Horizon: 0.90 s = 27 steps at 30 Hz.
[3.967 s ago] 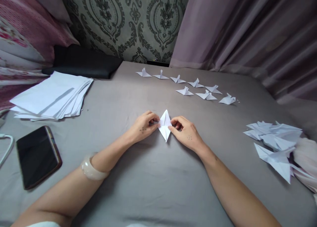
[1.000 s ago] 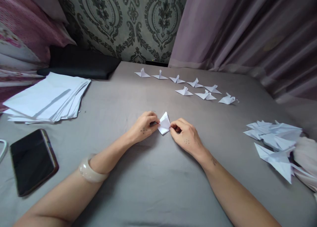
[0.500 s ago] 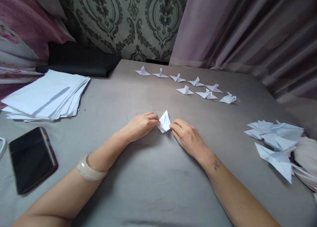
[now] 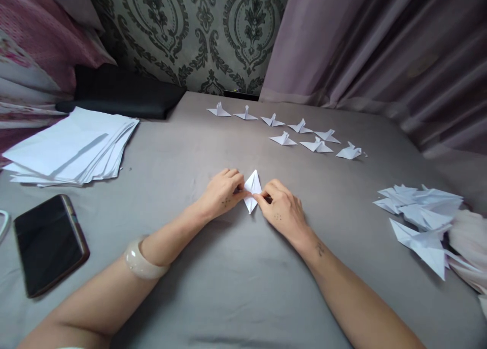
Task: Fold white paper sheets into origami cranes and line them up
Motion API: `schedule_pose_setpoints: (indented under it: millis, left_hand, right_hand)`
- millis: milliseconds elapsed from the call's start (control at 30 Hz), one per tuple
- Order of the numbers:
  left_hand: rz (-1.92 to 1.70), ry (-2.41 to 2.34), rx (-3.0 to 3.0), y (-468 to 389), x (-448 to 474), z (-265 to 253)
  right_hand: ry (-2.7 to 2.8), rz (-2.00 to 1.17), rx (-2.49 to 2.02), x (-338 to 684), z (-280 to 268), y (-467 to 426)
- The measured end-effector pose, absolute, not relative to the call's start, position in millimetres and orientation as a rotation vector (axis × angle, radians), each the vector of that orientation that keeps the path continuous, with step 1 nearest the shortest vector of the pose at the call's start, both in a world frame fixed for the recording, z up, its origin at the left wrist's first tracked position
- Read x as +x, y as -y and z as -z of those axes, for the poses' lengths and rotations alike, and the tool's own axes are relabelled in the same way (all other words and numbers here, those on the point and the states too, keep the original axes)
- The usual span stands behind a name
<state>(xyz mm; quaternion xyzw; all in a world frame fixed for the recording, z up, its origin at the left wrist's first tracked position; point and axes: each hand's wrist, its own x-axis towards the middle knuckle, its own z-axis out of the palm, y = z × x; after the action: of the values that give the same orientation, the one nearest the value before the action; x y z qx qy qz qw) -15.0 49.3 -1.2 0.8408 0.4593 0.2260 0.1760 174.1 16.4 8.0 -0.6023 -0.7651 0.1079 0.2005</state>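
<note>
A small folded piece of white paper [image 4: 252, 181], shaped like a long diamond, is between my hands at the middle of the grey-covered surface. My left hand [image 4: 225, 190] pinches its left edge with thumb and fingers. On the right edge, my right hand [image 4: 280, 204] grips the paper in the same way, its thumb pressed near the middle. Both thumb tips lie close together on the paper. Farther back stand several folded paper cranes [image 4: 317, 145] in two loose rows.
At the left is a stack of white paper sheets [image 4: 68, 146], with a dark phone [image 4: 51, 245] in front of it. Behind lies a black folded cover [image 4: 125, 91]. A pile of folded white paper pieces [image 4: 426, 207] rests at the right. Curtains [image 4: 323, 44] hang behind.
The paper has gone from a kite shape to a longer diamond, its lower point now nearer me. My hands have turned and my thumbs have come onto the paper's middle.
</note>
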Motion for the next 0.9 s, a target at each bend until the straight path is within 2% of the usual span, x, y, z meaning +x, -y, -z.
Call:
schedule_pose_setpoints:
  millis: [167,333,567,633,767,833,900]
  left_hand:
    - [-0.684,-1.359,2.105,-52,-17,8]
    - [-0.715,-1.337,1.968,-54,-17,7]
    - [-0.767,-1.137,1.876,-49,-18,-9]
    - [-0.964,-1.151,2.039,-47,-17,-14]
    - [-1.285,-1.075,2.619,-45,-19,-19]
    - [-1.253,-1.07,2.861,-45,-21,-18]
    - [-1.045,-1.054,3.011,-44,-23,-15]
  right_hand:
    - [2.059,-0.329,-1.771,171,-5,-15]
    - [2.014,-0.434,-1.651,172,-1,-15]
    - [1.845,-0.846,-1.393,184,-1,-26]
    - [1.863,-0.692,-1.262,186,-6,-27]
    - [2.047,-0.006,-1.05,188,-15,-24]
    - [2.157,0.222,-1.035,189,-16,-22]
    - [2.278,0.297,-1.083,189,-14,-19]
